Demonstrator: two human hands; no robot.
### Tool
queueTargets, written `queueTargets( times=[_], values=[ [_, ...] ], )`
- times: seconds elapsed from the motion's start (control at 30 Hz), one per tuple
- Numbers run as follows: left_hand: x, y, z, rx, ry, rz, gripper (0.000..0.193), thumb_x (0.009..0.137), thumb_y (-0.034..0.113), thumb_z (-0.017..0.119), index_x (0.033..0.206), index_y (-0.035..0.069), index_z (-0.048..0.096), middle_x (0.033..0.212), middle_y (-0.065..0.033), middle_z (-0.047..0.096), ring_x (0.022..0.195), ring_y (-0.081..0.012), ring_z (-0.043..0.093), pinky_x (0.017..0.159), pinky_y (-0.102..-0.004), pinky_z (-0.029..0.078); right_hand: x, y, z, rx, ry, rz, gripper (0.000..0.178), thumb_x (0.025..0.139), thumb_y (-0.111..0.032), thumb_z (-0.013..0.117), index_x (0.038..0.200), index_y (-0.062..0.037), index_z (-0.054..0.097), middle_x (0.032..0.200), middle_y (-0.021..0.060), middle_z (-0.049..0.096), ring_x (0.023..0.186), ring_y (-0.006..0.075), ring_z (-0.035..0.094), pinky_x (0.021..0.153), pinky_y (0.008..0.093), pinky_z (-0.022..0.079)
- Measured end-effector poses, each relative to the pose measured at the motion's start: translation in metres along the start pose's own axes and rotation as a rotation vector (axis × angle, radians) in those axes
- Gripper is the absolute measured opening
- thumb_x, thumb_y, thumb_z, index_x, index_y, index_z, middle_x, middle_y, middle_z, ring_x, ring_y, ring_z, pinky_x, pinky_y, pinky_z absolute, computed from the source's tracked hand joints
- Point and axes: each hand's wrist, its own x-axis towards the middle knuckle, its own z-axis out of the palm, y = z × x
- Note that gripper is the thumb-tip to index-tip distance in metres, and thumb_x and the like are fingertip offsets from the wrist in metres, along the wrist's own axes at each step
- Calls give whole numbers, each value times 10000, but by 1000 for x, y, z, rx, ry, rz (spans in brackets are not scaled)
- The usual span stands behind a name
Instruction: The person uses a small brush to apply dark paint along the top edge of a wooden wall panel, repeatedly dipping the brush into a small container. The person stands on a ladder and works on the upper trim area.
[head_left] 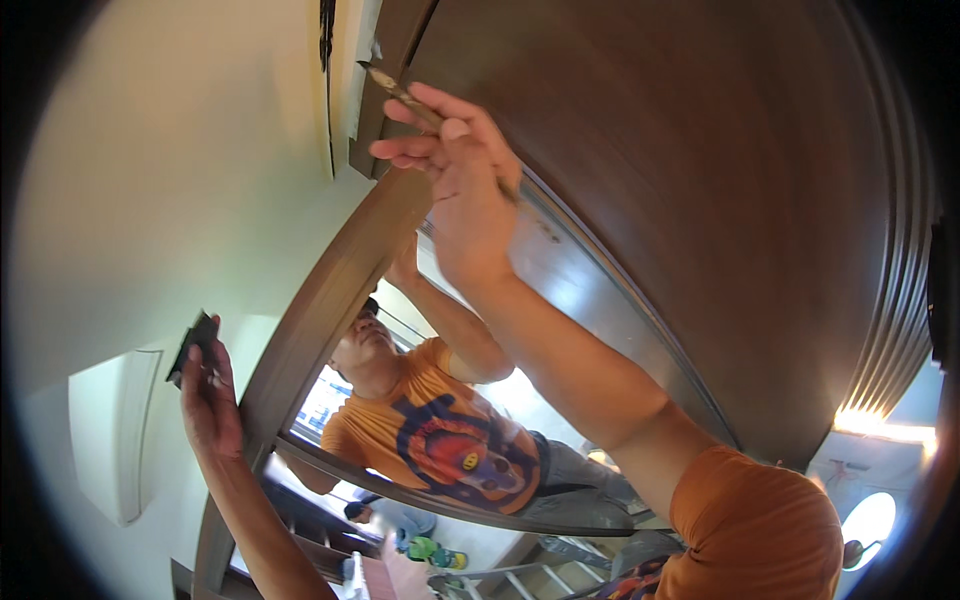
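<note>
My right hand point(465, 170) is raised and pinches a thin paintbrush point(402, 95). The dark tip of the brush points up and left, at the edge of a brown wooden trim point(372, 120) beside the pale wall. I cannot tell if the tip touches it. Lower on the left, my left hand point(212, 405) grips a small flat black object point(194, 346) by its lower end; its exact kind does not show. The left hand is in front of the pale wall, just left of a curved brown mirror frame point(318, 300).
A mirror point(570, 270) inside the frame reflects my orange shirt and raised arm. Its lower part shows a ladder point(525, 582), green items point(425, 550) and another person point(385, 517). A large dark wooden panel point(700, 180) spans the upper right, with a lit strip point(880, 425) at its end.
</note>
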Motion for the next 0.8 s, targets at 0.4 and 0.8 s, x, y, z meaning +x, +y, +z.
queueTargets(
  times=[0.4,0.8],
  values=[
    [23,3,-51,-128,-111,-151,532,1007,63,644,1449,-108,402,1450,-287,496,1332,-336,545,1095,-376,553,67,64,66,131,139,-164,587,1099,-417,337,1516,-18,445,1457,155,592,887,154,695,843,298,416],
    [21,6,-50,-141,-106,-147,530,1006,53,637,1448,-112,394,1456,-303,480,1356,-341,526,1115,-380,546,74,63,99,225,129,-155,655,1111,-473,305,1608,-46,306,1568,135,491,850,137,606,931,317,415]
  ],
)
